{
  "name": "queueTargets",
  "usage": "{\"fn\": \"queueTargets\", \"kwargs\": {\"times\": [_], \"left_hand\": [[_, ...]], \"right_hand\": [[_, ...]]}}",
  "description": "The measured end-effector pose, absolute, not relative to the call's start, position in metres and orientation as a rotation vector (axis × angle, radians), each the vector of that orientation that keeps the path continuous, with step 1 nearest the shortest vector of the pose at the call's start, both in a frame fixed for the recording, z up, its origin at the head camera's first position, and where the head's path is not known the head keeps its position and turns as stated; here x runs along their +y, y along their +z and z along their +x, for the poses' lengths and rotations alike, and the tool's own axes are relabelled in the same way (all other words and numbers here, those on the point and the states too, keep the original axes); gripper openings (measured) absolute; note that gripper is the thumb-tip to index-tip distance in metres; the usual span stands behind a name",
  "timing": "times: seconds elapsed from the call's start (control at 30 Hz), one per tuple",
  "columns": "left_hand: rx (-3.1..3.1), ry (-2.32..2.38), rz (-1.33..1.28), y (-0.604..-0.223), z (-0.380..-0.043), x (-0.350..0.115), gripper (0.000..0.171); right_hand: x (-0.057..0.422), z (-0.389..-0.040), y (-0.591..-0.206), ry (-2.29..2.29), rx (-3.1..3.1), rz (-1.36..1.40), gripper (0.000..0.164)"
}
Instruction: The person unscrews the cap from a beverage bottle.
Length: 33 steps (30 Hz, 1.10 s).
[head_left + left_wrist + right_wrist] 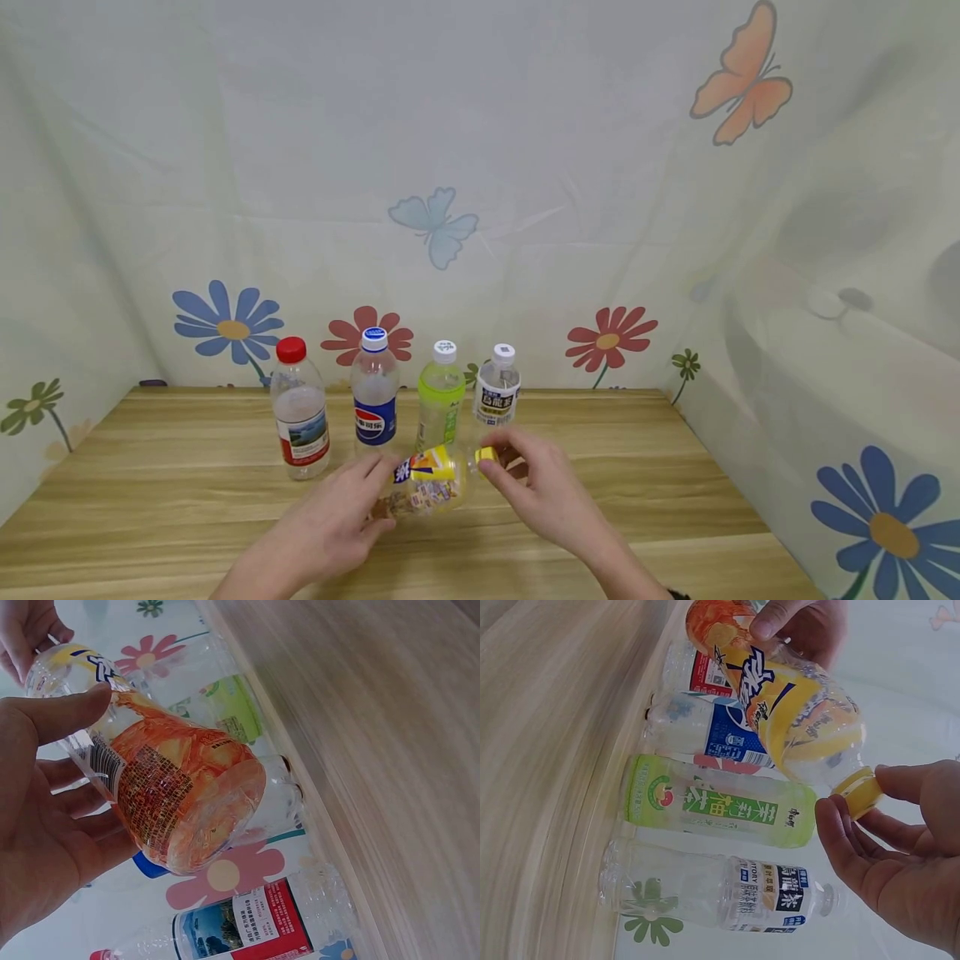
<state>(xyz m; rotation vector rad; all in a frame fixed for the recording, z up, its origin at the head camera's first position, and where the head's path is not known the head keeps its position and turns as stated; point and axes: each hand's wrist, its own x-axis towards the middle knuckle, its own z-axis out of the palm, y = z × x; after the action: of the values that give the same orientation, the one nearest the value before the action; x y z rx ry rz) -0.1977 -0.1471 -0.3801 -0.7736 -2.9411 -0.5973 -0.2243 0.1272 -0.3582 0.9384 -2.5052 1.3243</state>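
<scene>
An empty plastic bottle with a yellow and orange label [431, 479] lies tilted sideways in the air, its neck pointing right. My left hand [341, 508] grips its body near the base, the thumb across the label in the left wrist view. With thumb and fingertips, my right hand [536, 487] pinches the yellow cap [859, 793] at the bottle's neck. The green-labelled bottle [441, 400] and the white-capped oolong tea bottle [498, 392] stand just behind.
Further left on the wooden table [600, 442] stand a blue-labelled cola bottle [375, 392] and a red-capped bottle [300, 417]. A pale cloth [525, 150] printed with flowers and butterflies hangs behind and at the sides.
</scene>
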Motion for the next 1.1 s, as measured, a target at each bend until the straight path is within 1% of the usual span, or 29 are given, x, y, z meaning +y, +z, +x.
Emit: {"fn": "queueTargets", "kwargs": {"times": [0.4, 0.63, 0.77, 0.83, 1.1], "left_hand": [[-2.93, -0.568, -0.759, -0.3818, -0.197, -0.1486, 0.058], [-2.937, -0.568, -0.755, -0.3827, -0.1979, -0.1489, 0.058], [-2.947, -0.573, -0.761, -0.3828, -0.1982, -0.1487, 0.058], [-2.949, -0.57, -0.767, -0.3829, -0.1982, -0.1486, 0.058], [-2.953, -0.58, -0.772, -0.3829, -0.1985, -0.1493, 0.059]], "right_hand": [[0.1268, -0.2236, -0.3586, 1.337, -2.443, 1.034, 0.022], [0.1258, -0.2236, -0.3583, 1.376, -2.418, 1.071, 0.031], [0.1256, -0.2234, -0.3574, 1.378, -2.459, 1.044, 0.035], [0.1258, -0.2232, -0.3569, 1.371, -2.49, 1.015, 0.035], [0.1288, -0.2234, -0.3563, 1.311, -2.573, 0.845, 0.023]]}}
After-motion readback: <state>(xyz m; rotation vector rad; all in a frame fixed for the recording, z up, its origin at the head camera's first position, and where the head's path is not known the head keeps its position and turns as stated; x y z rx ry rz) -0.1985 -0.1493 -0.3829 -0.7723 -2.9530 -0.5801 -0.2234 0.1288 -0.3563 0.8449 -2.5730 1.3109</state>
